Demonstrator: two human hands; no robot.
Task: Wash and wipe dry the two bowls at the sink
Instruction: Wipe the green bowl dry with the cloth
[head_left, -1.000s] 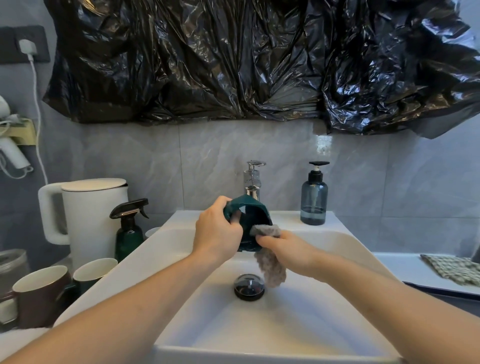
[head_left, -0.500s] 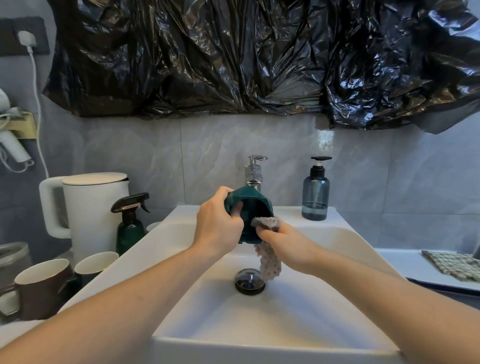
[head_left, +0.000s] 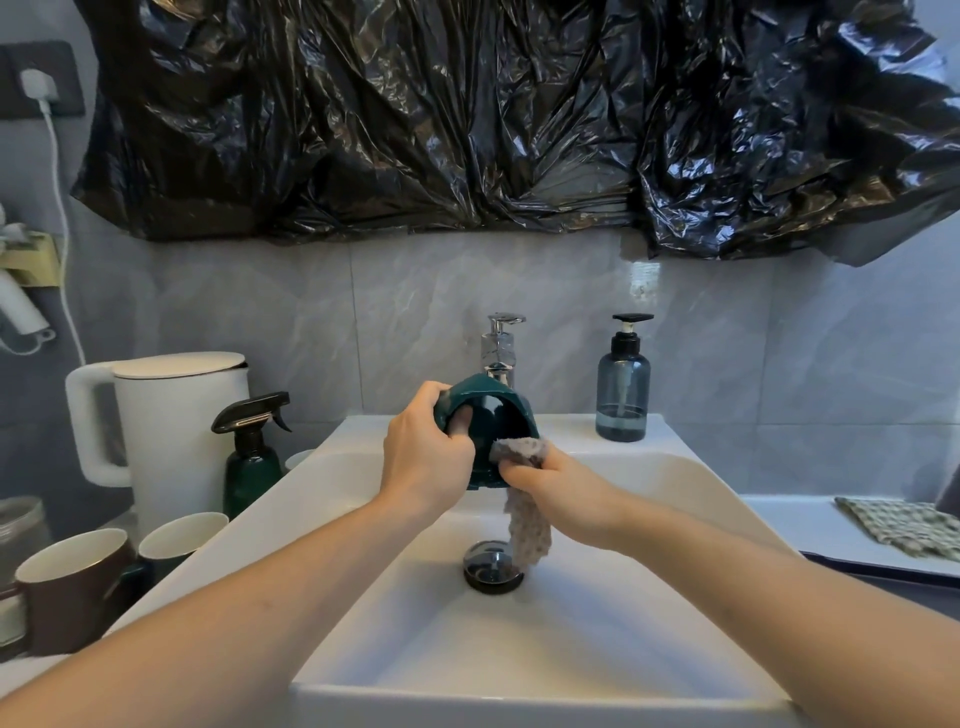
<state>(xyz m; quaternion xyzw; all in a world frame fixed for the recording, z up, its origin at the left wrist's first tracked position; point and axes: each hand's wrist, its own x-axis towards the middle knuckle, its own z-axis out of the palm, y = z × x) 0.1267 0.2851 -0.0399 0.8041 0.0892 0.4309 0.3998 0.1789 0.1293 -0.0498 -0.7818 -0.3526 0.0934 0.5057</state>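
**A:** From the head view, where's the bowl and who has it?

**B:** My left hand (head_left: 423, 457) grips the bowl (head_left: 488, 431) over the sink (head_left: 550, 639), just in front of the tap (head_left: 500, 345). My thumb is hooked inside its left wall, and the rest of the hand wraps the outside. It's tipped on its side, so the mouth faces back toward me.

**A:** And the other hand?

**B:** My right hand (head_left: 558, 486) is clenched round the cloth (head_left: 522, 488). One bunched end is pressed at the bowl's lower right rim; the tail hangs down toward the drain (head_left: 492, 566).

**A:** So which way does the next stroke go?

**B:** The bowl lies up and to the left of my right hand, touching the cloth. Its axis runs from me toward the wall, so I'd judge the cloth has to push forward and up into the hollow, while the left hand only steadies.

**A:** The second bowl?

**B:** I can't pick it out for certain. There are cups (head_left: 72, 577) left of the sink, nothing I'd call a bowl.
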